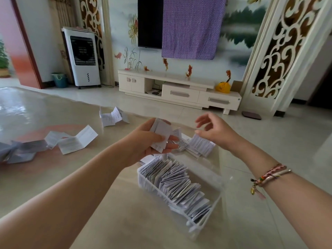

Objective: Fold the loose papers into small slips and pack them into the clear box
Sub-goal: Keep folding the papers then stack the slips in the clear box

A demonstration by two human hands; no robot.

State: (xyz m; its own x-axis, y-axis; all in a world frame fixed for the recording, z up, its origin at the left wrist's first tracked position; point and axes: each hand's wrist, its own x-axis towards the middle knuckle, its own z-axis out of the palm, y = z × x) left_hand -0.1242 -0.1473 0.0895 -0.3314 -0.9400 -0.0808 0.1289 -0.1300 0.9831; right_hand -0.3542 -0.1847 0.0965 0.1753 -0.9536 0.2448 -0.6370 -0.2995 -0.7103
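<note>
Left hand (154, 141) holds a folded slip (161, 133) above the far end of the clear box (218, 200), thumb on top of the paper and fingers curled under it, while the right hand (215, 131) hovers just beside it, fingers loosely spread and holding nothing. The box sits near the right edge of the table (53, 177) and is already packed with a row of standing slips (179, 184) from its far end to its near end (only a narrow gap shows at the far end). Pushing one more slip in could go wrong in a few ways, as I judge it: the tight row may spring back and lift neighbours out, the light box may slide toward the table's right edge if pressed sideways, and the slip may unfold if let go before it is wedged. A low stack of folded papers (201, 145) lies on the table just beyond the box, and a careless sweep of the right hand could scatter it. Loose papers (77, 141) still to be folded lie well apart toward the left edge, with another (113, 116) near the far edge; those at the extreme left are blurred. How many layers the held slip has cannot be told, and the left hand hides part of the box's far end.
</note>
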